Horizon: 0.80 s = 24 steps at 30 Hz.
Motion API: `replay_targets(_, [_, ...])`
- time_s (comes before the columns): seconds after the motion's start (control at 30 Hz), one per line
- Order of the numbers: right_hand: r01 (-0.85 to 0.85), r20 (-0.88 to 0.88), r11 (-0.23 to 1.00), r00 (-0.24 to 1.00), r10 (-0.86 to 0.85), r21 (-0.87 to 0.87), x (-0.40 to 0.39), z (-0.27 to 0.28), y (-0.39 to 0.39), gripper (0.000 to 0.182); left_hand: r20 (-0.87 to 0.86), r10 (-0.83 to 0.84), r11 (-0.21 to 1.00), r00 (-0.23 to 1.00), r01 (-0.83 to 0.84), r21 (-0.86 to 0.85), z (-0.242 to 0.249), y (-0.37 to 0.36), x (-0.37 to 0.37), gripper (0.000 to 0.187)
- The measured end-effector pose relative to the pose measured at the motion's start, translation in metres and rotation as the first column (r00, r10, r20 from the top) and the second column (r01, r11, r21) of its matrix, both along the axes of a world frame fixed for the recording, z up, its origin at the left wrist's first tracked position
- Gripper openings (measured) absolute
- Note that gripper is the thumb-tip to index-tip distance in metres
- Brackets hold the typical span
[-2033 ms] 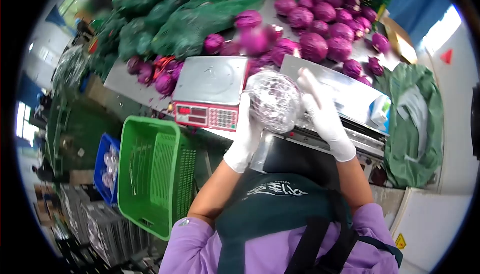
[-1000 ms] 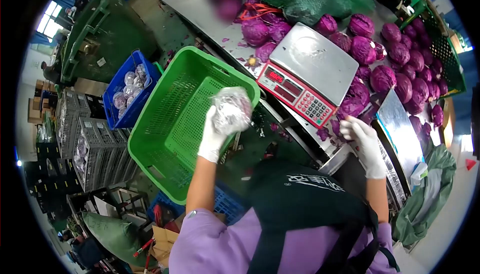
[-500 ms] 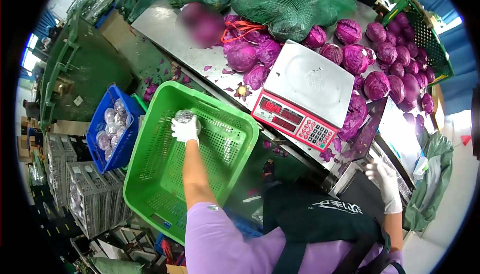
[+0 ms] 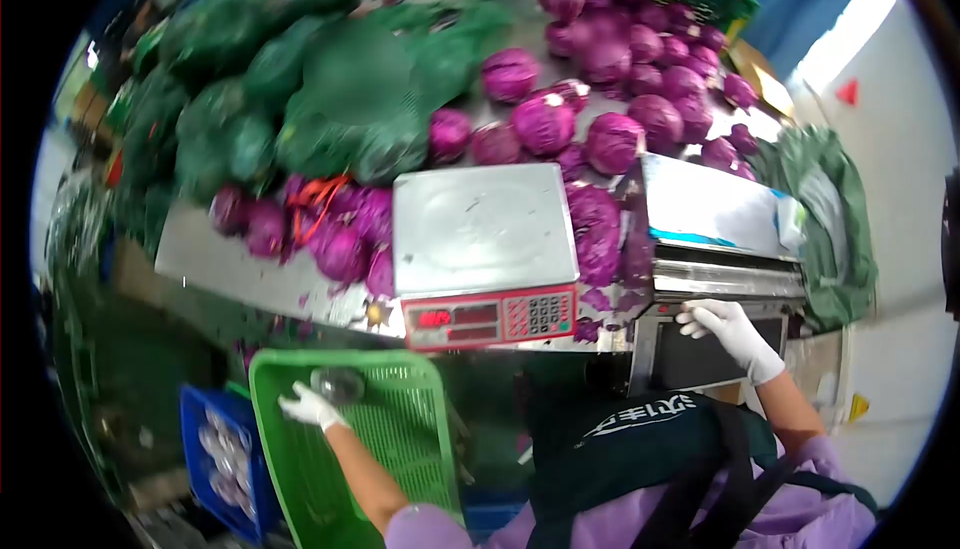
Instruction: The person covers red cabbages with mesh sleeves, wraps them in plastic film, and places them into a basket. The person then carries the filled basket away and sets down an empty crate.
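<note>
My left hand (image 4: 312, 407), in a white glove, is inside the green basket (image 4: 430, 429) with its fingers apart. Beside it, a wrapped round cabbage (image 4: 340, 386) lies at the basket's far end. My right hand (image 4: 722, 331), also gloved in white, hovers with spread fingers over the dark surface of the wrapping machine (image 4: 728, 279), holding nothing. Between the hands and farther off stands the red scale (image 4: 490, 317), with its bare metal plate (image 4: 482, 229) and a lit display.
Purple cabbages (image 4: 545, 123) crowd the metal table (image 4: 215, 264) behind and beside the scale. Green net sacks (image 4: 350, 89) lie at the back left. A blue basket (image 4: 195, 449) of wrapped cabbages stands left of the green one. Green cloth (image 4: 830, 229) hangs at right.
The view has swung right and levelled. My left hand has come away from the wrapped cabbage, which now rests in the basket. My right hand is still over the machine.
</note>
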State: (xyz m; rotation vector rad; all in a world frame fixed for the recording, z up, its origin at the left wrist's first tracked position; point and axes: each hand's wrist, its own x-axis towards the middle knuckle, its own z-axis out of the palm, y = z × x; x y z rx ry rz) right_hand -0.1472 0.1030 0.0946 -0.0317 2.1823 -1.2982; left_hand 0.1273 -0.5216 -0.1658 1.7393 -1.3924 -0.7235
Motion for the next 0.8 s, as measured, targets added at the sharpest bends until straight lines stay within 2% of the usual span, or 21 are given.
replay_targets(0.03, [-0.018,-0.021,1.000,1.000,0.018,0.002,0.000,0.004,-0.001,0.035,0.283,0.140,0.981,0.949,-0.093,-0.172,0.021,0.002,-0.015,0.060])
replay_targets(0.1, [-0.016,-0.048,1.000,0.999,0.016,-0.005,0.001,0.007,0.003,0.035,0.206,-0.009,0.933,0.978,0.082,-0.350,0.076,0.025,-0.072,0.058])
replay_targets(0.13, [0.013,-0.052,1.000,0.999,-0.014,-0.020,0.000,0.006,0.007,0.035,0.138,-0.127,0.869,0.982,0.177,-0.462,0.102,0.041,-0.108,0.058])
replay_targets(0.17, [-0.001,-0.063,1.000,0.998,0.000,-0.021,-0.001,0.006,0.011,0.035,-0.112,-0.336,0.838,0.935,0.242,-0.488,0.137,0.065,-0.150,0.058])
replay_targets(0.2, [-0.018,-0.074,1.000,0.997,0.016,-0.021,-0.002,0.005,0.017,0.035,0.106,-0.392,0.727,0.914,0.378,-0.573,0.150,0.079,-0.181,0.057])
replay_targets(0.27, [0.027,-0.071,0.998,0.997,-0.030,-0.049,-0.002,0.005,0.030,0.035,-0.188,-0.711,0.643,0.677,0.519,-0.564,0.183,0.126,-0.258,0.052])
replay_targets(0.3, [0.047,-0.066,0.997,0.996,-0.052,-0.066,-0.003,0.005,0.036,0.035,-0.208,-0.833,0.540,0.514,0.667,-0.514,0.195,0.147,-0.291,0.051])
replay_targets(0.33, [0.064,-0.069,0.995,0.995,-0.069,-0.081,-0.005,0.005,0.044,0.035,-0.195,-0.885,0.460,0.424,0.723,-0.516,0.200,0.172,-0.324,0.055])
replay_targets(0.37, [0.076,-0.091,0.996,0.993,-0.081,-0.054,-0.007,0.004,0.053,0.035,-0.293,-0.903,0.415,0.315,0.818,-0.400,0.209,0.200,-0.354,0.061])
replay_targets(0.4, [0.088,-0.112,0.996,0.990,-0.091,-0.026,-0.008,0.004,0.062,0.035,-0.338,-0.926,0.290,0.169,0.892,-0.346,0.194,0.209,-0.390,0.068])
replay_targets(0.43, [0.101,-0.114,0.994,0.988,-0.105,-0.038,-0.008,0.006,0.071,0.035,-0.142,-0.984,0.153,0.105,0.909,-0.388,0.176,0.215,-0.428,0.076])
replay_targets(0.47, [0.142,-0.127,0.989,0.981,-0.144,-0.030,-0.008,0.009,0.079,0.035,0.087,-0.987,0.099,0.138,0.929,-0.356,0.163,0.226,-0.462,0.085])
replay_targets(0.5, [0.182,-0.141,0.983,0.973,-0.184,-0.022,-0.009,0.012,0.088,0.034,0.095,-0.995,0.004,0.026,0.976,-0.217,0.190,0.251,-0.480,0.095])
replay_targets(0.53, [0.203,-0.162,0.979,0.966,-0.202,-0.013,-0.008,0.013,0.098,0.033,0.080,-0.996,-0.048,-0.030,0.971,-0.234,0.161,0.254,-0.516,0.100])
replay_targets(0.57, [0.213,-0.161,0.977,0.964,-0.213,-0.019,-0.008,0.015,0.106,0.033,0.314,-0.949,-0.040,0.028,0.977,-0.209,0.157,0.271,-0.534,0.108])
replay_targets(0.63, [0.329,-0.169,0.944,0.930,-0.327,-0.017,-0.008,0.020,0.122,0.034,0.579,-0.813,-0.056,-0.060,0.998,0.025,0.156,0.291,-0.570,0.117])
replay_targets(0.67, [0.378,-0.177,0.925,0.909,-0.377,-0.025,-0.006,0.020,0.130,0.033,0.709,-0.700,0.041,-0.091,0.985,0.167,0.154,0.301,-0.583,0.125])
replay_targets(0.7, [0.384,-0.178,0.923,0.907,-0.382,-0.028,-0.006,0.020,0.139,0.033,0.775,-0.614,0.112,-0.148,0.956,0.271,0.162,0.311,-0.588,0.126])
replay_targets(0.8, [0.523,-0.186,0.852,0.836,-0.516,-0.014,-0.005,0.020,0.162,0.031,0.805,-0.556,0.168,-0.207,0.920,0.353,0.175,0.310,-0.604,0.124])
